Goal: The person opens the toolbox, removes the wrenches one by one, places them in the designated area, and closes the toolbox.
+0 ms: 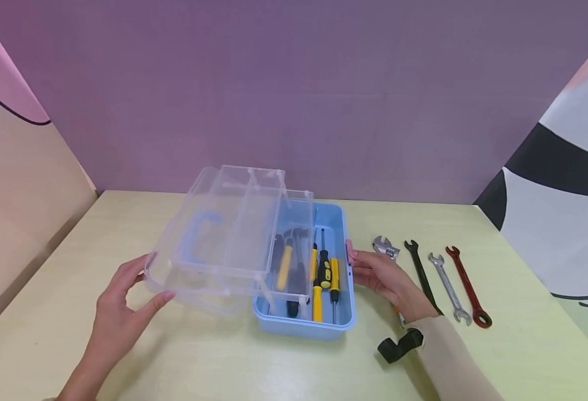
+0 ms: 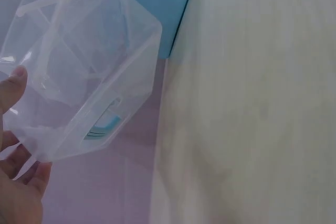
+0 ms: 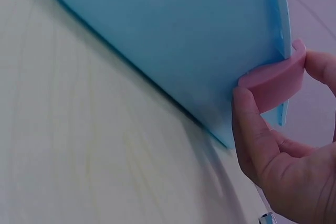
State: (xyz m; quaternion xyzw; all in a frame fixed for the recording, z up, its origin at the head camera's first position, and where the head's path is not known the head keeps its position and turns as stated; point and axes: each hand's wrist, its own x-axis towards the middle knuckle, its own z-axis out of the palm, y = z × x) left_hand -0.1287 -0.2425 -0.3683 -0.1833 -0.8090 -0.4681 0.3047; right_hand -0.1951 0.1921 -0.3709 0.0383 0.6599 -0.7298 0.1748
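A blue toolbox (image 1: 304, 329) stands open on the table, its clear plastic lid (image 1: 171, 245) tilted out to the left with a blue handle (image 1: 199, 236) on it. My left hand (image 1: 116, 320) holds the lid's outer edge, thumb on one side and fingers on the other. A clear divided tray (image 1: 294, 245) hangs raised over the box's left half. At the right wall, my right hand (image 1: 386, 281) pinches a pink latch (image 3: 275, 85) between thumb and fingers. Inside lie several screwdrivers (image 1: 325, 270) with yellow and black handles; other tools show through the tray.
Right of the box lie an adjustable wrench (image 1: 385, 246), partly behind the right hand, a black wrench (image 1: 421, 273), a silver wrench (image 1: 449, 287) and a red wrench (image 1: 469, 287). A purple wall (image 1: 294, 100) rises behind the table (image 1: 199, 367).
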